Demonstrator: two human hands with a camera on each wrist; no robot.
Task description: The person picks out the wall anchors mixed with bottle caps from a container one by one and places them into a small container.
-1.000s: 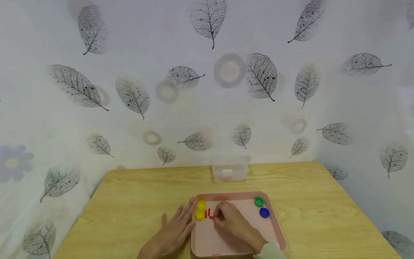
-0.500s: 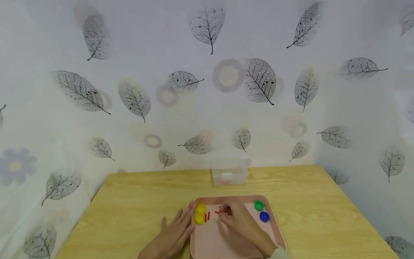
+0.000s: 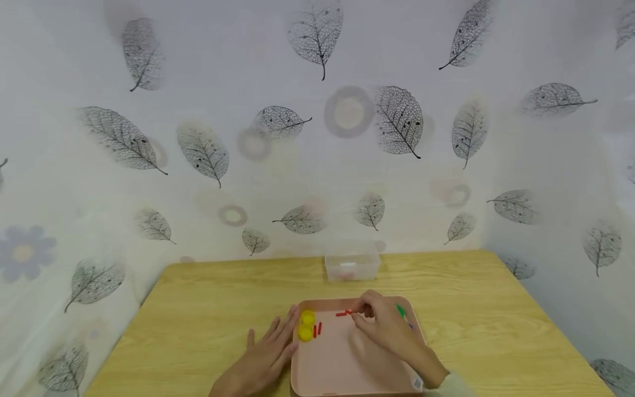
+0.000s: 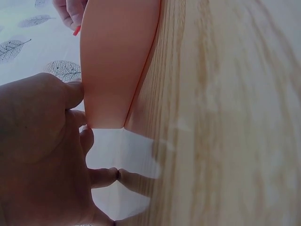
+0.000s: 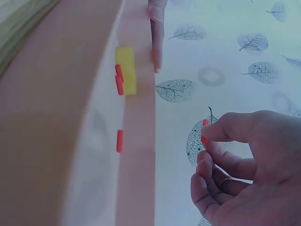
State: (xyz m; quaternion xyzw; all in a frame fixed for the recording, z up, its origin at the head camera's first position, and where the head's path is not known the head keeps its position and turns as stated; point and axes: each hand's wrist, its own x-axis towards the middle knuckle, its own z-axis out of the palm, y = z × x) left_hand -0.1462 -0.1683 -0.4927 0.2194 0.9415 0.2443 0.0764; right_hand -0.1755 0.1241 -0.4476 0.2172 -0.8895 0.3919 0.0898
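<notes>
The right hand [image 3: 389, 328] has been shifted toward the far wall of the tray [image 3: 327, 369], a red stick [image 5: 205, 129] pinched in its fingers; a loose stick [image 3: 340, 314] is exposed nearby, a second group apparently being formed. The tray is touched by the left hand [image 3: 265, 358], fingers outstretched.

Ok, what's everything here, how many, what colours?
Table: one, yellowish, underneath
Tray: one, pink, on table
Box: one, clear, behind tray
Yellow pieces: two, yellow, tray's far left
Red sticks: four, red, three in tray, one pinched
Green piece: one, green, tray's far right
Blue piece: one, blue, tray's right, mostly hidden
Leafy wall: one, whitish, behind
Sleeve: one, pale, right wrist
Left hand: one, touching tray
Right hand: one, over tray, pinching
</notes>
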